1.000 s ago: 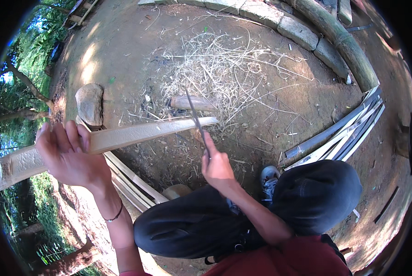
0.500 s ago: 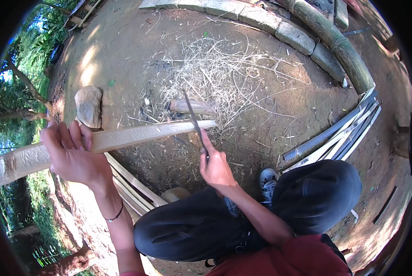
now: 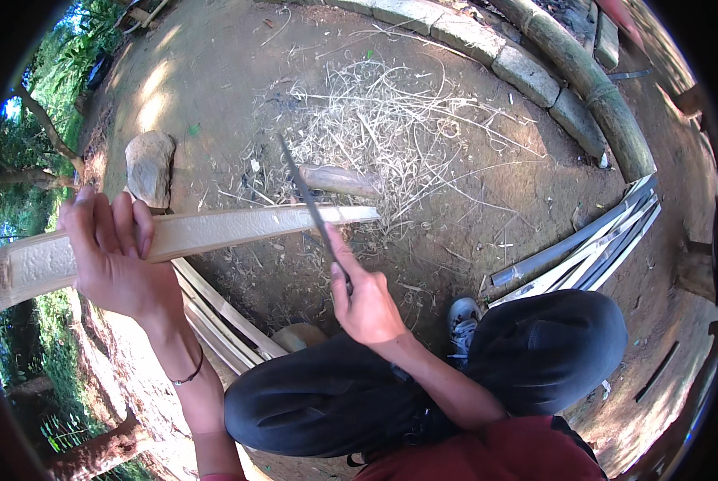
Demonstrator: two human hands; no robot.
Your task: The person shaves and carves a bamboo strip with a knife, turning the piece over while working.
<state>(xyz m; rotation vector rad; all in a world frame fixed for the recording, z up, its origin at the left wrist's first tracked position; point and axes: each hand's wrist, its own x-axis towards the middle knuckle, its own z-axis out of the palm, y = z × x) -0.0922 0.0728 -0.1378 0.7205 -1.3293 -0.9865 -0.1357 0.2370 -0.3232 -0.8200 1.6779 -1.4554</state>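
Observation:
A long pale bamboo strip (image 3: 238,228) runs from the left rim toward the middle, its narrow end near the shavings. My left hand (image 3: 118,244) is closed around its wide part, thumb and fingers over the edges. In my right hand (image 3: 367,298) is a knife (image 3: 301,178) with a dark, thin blade pointing up and left. The index finger lies along the blade, which crosses the strip a little short of its tip. The knife's handle is hidden inside my fist. Just beyond the strip, a short bamboo piece (image 3: 341,181) lies on the ground.
Curly shavings (image 3: 399,128) cover the dirt ahead. A stone (image 3: 150,167) sits at the left. Split strips (image 3: 218,317) lie beside my left knee, and another bundle (image 3: 587,240) at the right. A thick bamboo pole (image 3: 591,84) and a block border (image 3: 527,76) curve along the far right.
The knife has moved left along the strip, away from its tip, and its blade leans further left. My left hand and the strip have shifted slightly left.

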